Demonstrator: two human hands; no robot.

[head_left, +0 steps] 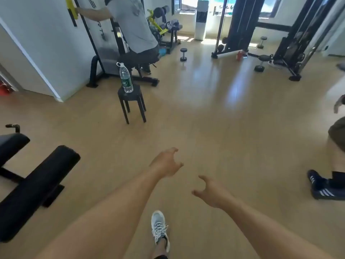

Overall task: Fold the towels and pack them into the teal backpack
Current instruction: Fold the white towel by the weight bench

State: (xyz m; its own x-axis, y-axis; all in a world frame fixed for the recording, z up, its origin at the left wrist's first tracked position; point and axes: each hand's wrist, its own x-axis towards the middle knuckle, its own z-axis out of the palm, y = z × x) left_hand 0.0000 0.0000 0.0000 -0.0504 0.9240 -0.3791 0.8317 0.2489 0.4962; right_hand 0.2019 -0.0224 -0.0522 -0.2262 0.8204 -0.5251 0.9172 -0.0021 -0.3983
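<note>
Both hands reach forward over the wooden floor, the left hand and right hand empty with fingers loosely spread, probably because the person is walking toward the work. Neither towels nor teal backpack can be seen. A water bottle stands on a black stool; a bystander is cut off at right.

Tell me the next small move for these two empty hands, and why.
Probably turn the head to look for the towels: both the left hand and right hand hang open over bare floor, and no towel or teal backpack shows clearly in this view.
</note>
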